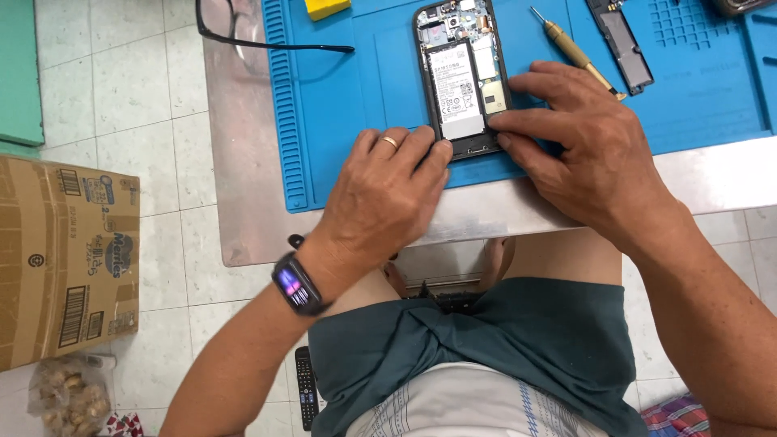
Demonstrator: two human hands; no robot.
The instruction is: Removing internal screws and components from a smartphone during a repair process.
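An opened smartphone (460, 77) lies face down on a blue work mat (356, 97), its white battery and circuit boards exposed. My left hand (380, 194), with a ring and a smartwatch on the wrist, presses its fingertips on the phone's lower left corner. My right hand (579, 142) rests on the phone's right side, fingertips touching the lower edge of the battery. Neither hand holds a tool.
A small brass-handled screwdriver (571, 48) and a black phone part (622, 42) lie on the mat to the right. Black glasses (243, 36) and a yellow block (326, 8) sit at the top left. A cardboard box (65, 259) stands on the tiled floor.
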